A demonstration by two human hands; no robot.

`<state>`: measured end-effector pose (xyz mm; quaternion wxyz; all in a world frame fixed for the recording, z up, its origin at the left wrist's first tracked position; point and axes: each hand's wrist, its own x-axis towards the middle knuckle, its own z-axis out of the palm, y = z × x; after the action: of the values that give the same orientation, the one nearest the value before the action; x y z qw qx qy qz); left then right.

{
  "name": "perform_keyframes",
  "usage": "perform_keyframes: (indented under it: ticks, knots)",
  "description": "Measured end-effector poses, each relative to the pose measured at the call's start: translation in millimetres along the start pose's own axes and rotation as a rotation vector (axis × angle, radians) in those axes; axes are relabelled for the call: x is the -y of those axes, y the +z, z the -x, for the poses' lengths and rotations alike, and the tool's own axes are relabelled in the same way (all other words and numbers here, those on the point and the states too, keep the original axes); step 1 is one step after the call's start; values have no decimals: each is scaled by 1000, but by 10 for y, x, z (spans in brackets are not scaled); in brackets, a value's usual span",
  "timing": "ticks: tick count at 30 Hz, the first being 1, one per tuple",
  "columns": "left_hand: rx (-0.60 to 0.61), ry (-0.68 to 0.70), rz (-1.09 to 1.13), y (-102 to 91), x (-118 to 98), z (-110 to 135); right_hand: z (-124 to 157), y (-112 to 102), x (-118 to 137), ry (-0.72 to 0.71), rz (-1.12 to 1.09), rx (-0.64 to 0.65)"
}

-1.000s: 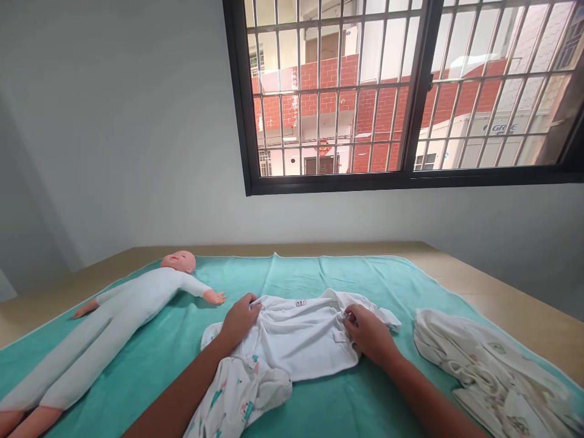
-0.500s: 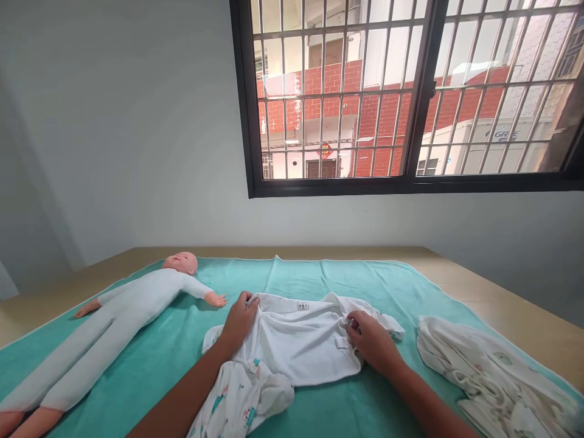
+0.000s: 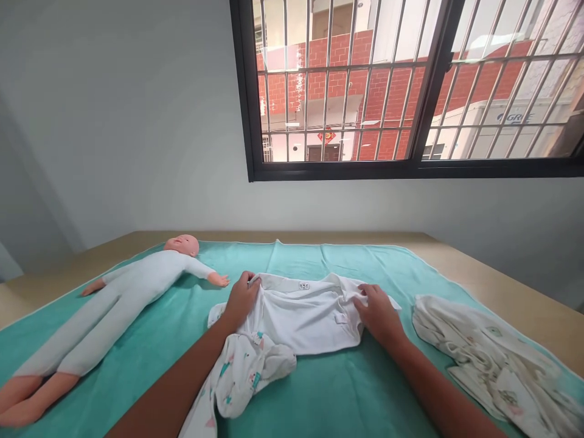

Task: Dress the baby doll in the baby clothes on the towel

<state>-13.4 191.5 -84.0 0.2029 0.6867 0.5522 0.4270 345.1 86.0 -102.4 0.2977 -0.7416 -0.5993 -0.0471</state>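
A white baby garment (image 3: 303,316) lies spread on the green cloth in front of me, its plain inside facing up and a small printed label at the neckline. A bunched part (image 3: 255,371) with a green and pink print hangs from its left side toward me. My left hand (image 3: 243,299) is closed on the upper left corner, pinching the fabric between thumb and fingers. On the garment's right side, my right hand (image 3: 378,311) rests with thumb and fingers apart, touching the fabric near the edge.
At the left a baby doll (image 3: 146,283) in a white body lies on its back, arms out. Crumpled cream printed clothing (image 3: 493,353) lies at the right. The green cloth (image 3: 356,395) covers a wooden table (image 3: 497,274) against the wall, below a barred window (image 3: 337,170).
My right hand has loosened its pinch and shifted slightly outward along the garment's right side. The left hand keeps its hold. The whole view has tilted down a little.
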Motion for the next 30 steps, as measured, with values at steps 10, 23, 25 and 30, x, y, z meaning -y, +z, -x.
perform_keyframes:
  ticks: [10, 23, 25, 30]
  knots:
    - [-26, 14, 18, -11, -50, 8, 12, -181, -112, 66, 197, 99]
    - [109, 14, -16, -34, -63, 35, 483, -238, 981, -620, -303, 417]
    - [157, 30, -16, -50, -90, 56, 492, -204, 963, -604, -325, 398]
    - [207, 70, 44, -99, -174, 107, 370, -176, 755, -318, -408, 52]
